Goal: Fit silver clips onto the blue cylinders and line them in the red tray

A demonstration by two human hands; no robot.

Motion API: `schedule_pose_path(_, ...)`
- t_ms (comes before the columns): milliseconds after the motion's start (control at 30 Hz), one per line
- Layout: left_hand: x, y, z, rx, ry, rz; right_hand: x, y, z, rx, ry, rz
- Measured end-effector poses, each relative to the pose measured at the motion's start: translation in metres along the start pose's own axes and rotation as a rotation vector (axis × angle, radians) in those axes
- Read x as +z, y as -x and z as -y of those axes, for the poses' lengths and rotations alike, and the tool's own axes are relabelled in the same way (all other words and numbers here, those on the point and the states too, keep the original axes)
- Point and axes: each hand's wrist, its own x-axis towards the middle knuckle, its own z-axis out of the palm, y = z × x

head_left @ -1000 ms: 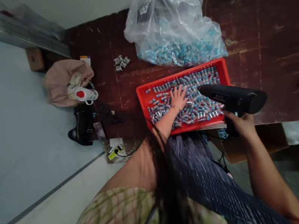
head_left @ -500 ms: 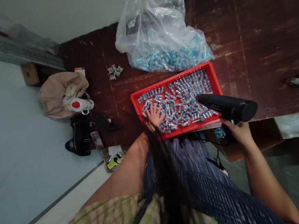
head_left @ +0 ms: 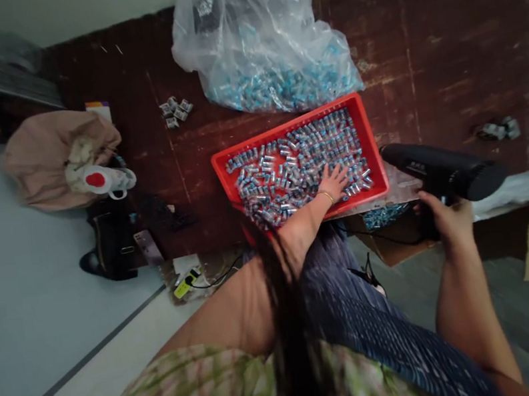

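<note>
A red plastic tray lies on the dark wooden table, filled with small clear vials that have blue ends. Fingers spread, my left hand rests palm down on the vials in the tray's right half. My right hand grips the handle of a black hair dryer, held just right of the tray with its nozzle pointing toward the tray's right wall. Behind the tray stands a clear plastic bag holding many more blue-ended pieces.
Left on the table are a beige cloth bag, a white mug, a phone and small white pieces. A cardboard box sits below the front edge. The dryer's cord hangs near my lap.
My left hand has moved from the tray's left side to its right side. My right hand has drawn the hair dryer rightward, off the tray. The view has shifted slightly.
</note>
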Motion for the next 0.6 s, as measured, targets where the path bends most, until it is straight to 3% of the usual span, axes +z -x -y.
schedule_pose_path(67,0.001,0.007,0.013,-0.015,-0.007,0.048,-0.001,0.009,-0.004,0.021,0.01,0.03)
schedule_pose_path(167,-0.002,0.039,0.053,-0.067,-0.027,0.068,0.002,0.024,-0.017,0.051,0.008,0.076)
schedule_pose_path(267,-0.008,0.089,0.089,-0.124,-0.034,0.07,0.009,0.041,-0.034,0.059,0.011,0.168)
schedule_pose_path(400,-0.022,0.167,0.121,-0.073,-0.001,0.068,0.021,0.05,-0.043,0.039,0.033,0.352)
schedule_pose_path(467,-0.03,0.205,0.133,-0.15,0.007,0.034,0.029,0.041,-0.042,-0.006,0.007,0.328)
schedule_pose_path(600,-0.042,0.266,0.151,-0.454,0.011,-0.099,0.045,0.004,-0.039,-0.057,-0.083,0.136)
